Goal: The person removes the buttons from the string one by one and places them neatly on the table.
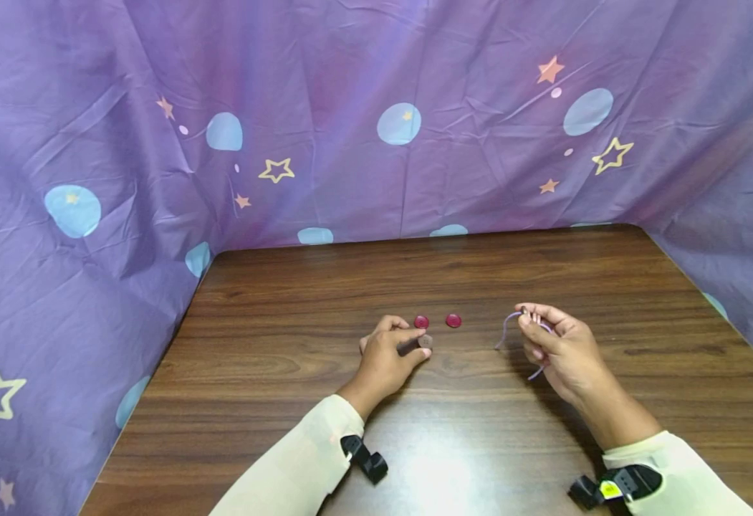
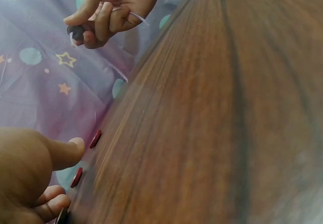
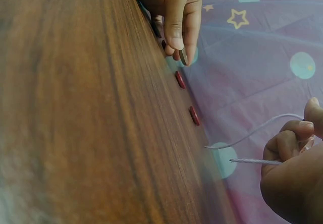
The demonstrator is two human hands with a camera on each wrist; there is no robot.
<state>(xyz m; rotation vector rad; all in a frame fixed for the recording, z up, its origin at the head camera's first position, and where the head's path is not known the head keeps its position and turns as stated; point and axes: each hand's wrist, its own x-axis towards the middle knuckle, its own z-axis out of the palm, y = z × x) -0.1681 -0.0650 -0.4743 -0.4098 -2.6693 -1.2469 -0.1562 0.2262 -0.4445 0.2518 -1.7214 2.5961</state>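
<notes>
My left hand point(image 1: 385, 355) pinches a brown button point(image 1: 425, 342) between thumb and index finger. In the right wrist view that button point(image 3: 182, 57) sits slightly above the tabletop. Two dark red buttons lie just beyond: one red button point(image 1: 421, 322) close to the index finger, the other red button point(image 1: 453, 320) farther right. Raised off the table, my right hand point(image 1: 559, 347) grips a lilac cord point(image 1: 505, 331) with its ends hanging loose. Thumb and fingertips also pinch a dark, round, button-like piece point(image 2: 76, 32) on the cord, partly covered by the fingers.
Dark pieces point(image 3: 157, 30) lie on the table beside the left hand, mostly hidden by it. The brown wooden table point(image 1: 273, 301) runs back to a purple patterned cloth point(image 1: 324, 93), which hangs behind and at both sides.
</notes>
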